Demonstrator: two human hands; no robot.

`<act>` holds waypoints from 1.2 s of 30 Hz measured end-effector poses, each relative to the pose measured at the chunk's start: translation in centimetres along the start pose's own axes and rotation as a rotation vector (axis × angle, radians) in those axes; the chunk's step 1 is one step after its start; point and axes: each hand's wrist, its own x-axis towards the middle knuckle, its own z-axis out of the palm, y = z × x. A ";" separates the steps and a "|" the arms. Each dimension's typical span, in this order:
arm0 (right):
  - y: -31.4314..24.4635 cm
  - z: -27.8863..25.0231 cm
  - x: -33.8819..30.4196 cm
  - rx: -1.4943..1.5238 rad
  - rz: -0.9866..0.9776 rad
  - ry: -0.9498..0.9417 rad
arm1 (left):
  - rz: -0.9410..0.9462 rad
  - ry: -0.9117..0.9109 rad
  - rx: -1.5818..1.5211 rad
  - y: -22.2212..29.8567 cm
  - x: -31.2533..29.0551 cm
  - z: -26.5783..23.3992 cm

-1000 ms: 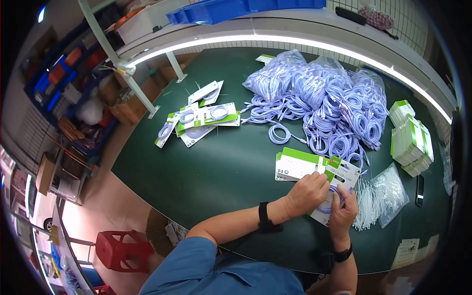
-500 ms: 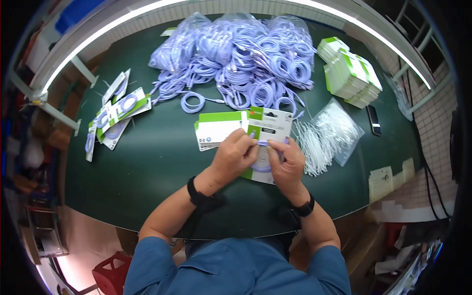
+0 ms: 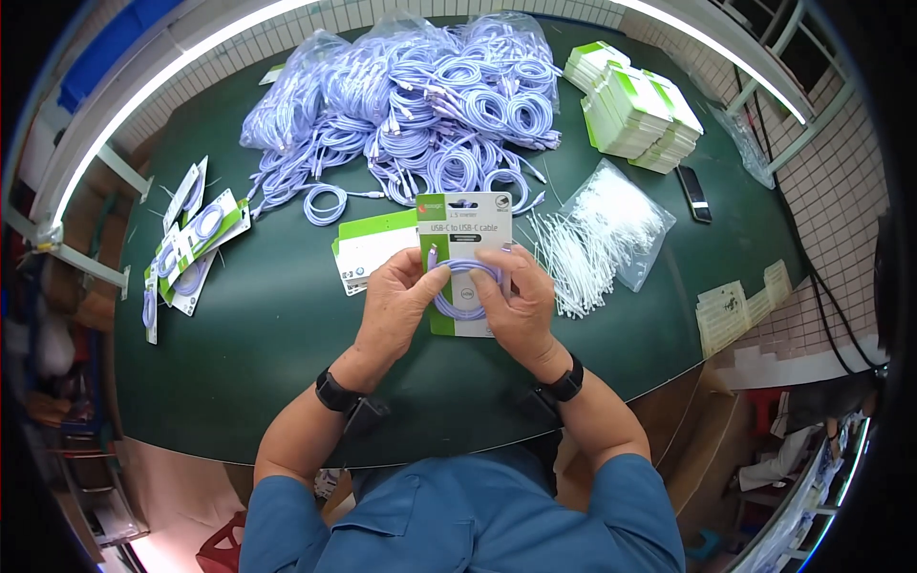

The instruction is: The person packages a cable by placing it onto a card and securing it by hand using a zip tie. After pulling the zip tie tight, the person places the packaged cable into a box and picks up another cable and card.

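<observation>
Between my hands, above the green table, is a white and green backing card point(image 3: 465, 212) with a coiled lilac cable point(image 3: 449, 307) on its front. My left hand point(image 3: 396, 294) grips the card's left side, its thumb on the coil. My right hand point(image 3: 521, 298) grips the right side, with its thumb pressed on the coil as well. The cable's two plug ends lie toward the upper sides of the card. Just behind my left hand lie several loose backing cards point(image 3: 377, 244). Right of my right hand is a spread of white cable ties point(image 3: 578, 277).
A large heap of lilac cables point(image 3: 411, 105), partly in clear bags, fills the far side. Stacked cards point(image 3: 630, 119) stand at the far right, near a dark phone point(image 3: 694, 194). Carded cables point(image 3: 196, 239) lie at the left. A paper sheet point(image 3: 726, 315) is at the right edge.
The card has been turned more upright and squarely toward me. Both hands have shifted from pinching at the coil's top to holding the card's sides, thumbs on the cable. The view has shifted slightly.
</observation>
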 end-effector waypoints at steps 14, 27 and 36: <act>2.5 -1.1 0.4 0.413 0.493 -0.166 | 0.088 -0.066 0.098 -0.7 0.2 -2.5; 2.7 -0.4 0.7 0.483 0.464 -0.136 | 0.116 -0.001 0.145 -1.5 0.6 -2.3; 2.4 -0.1 0.4 0.328 0.584 -0.309 | 0.183 0.084 0.092 -2.0 1.1 -2.5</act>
